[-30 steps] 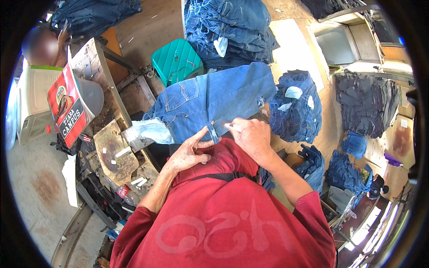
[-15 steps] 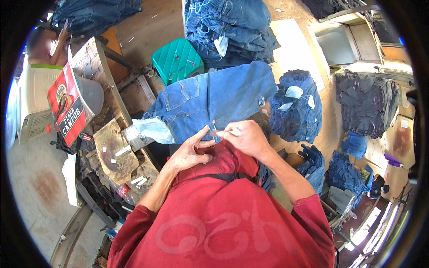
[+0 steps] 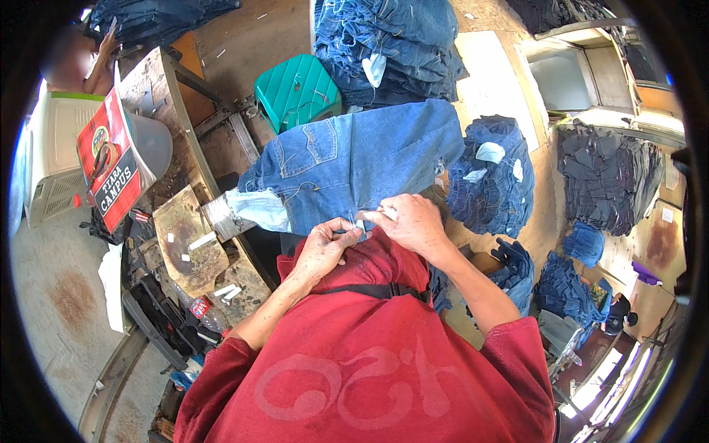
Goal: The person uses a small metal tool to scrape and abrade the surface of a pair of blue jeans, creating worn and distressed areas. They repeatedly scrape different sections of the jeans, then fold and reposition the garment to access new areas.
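A pair of blue jeans (image 3: 347, 159) lies across in front of me, a back pocket and loose threads showing and a pale pocket lining (image 3: 258, 210) hanging out at the left. My left hand (image 3: 326, 245) is closed, thumb and fingers pinching the near edge of the denim. Close to those fingertips, my right hand (image 3: 413, 227) is closed around a small thin tool, mostly hidden in its fingers, with the tip against the cloth. I cannot make out its exact kind.
A green plastic stool (image 3: 297, 92) stands beyond the jeans. Denim piles (image 3: 388, 48) lie at the back and a smaller denim heap (image 3: 491, 177) at the right. A worn wooden table (image 3: 177, 111) is at the left; a person (image 3: 96, 66) sits far left.
My left fingers have folded from spread to a pinch on the denim edge. My right hand has shifted slightly right, and its tool is less visible.
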Available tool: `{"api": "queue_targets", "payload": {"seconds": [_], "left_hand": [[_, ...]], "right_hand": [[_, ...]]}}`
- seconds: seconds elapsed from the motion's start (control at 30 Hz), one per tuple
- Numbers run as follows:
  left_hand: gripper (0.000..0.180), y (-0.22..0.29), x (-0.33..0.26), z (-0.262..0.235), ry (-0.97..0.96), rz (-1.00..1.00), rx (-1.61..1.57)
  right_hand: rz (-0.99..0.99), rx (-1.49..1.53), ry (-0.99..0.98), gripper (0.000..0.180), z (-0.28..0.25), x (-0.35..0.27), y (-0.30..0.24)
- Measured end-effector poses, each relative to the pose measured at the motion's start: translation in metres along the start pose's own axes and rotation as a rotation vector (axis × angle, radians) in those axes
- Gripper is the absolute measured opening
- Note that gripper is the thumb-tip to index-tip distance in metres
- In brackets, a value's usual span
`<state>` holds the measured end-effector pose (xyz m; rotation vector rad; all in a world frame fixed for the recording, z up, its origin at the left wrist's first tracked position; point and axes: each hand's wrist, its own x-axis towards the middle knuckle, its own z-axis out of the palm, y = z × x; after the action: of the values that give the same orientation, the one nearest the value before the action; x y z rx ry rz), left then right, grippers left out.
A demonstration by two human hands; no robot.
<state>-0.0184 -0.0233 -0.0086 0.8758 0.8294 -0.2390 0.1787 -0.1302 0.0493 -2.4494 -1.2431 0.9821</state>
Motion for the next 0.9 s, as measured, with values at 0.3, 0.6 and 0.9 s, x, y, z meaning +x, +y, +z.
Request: {"api": "queue_targets", "payload": {"seconds": [0.3,0.6,0.9], "left_hand": [[0.022,-0.0046,-0.0001,-0.0008,0.014,-0.067,0.044],[0.014,-0.0048,-0.0027,-0.0007,-0.030,-0.044,-0.100],[0.013,-0.0051,-0.0058,-0.0009,-0.059,-0.075,-0.166]], "right_hand": [[0.061,-0.164,0.047,0.048,-0.0023,0.0095,0.0058],[0.047,-0.097,0.029,0.042,-0.0041,0.0053,0.0036],[-0.005,-0.014,-0.111,0.041,0.0004,0.0034,0.0033]]}}
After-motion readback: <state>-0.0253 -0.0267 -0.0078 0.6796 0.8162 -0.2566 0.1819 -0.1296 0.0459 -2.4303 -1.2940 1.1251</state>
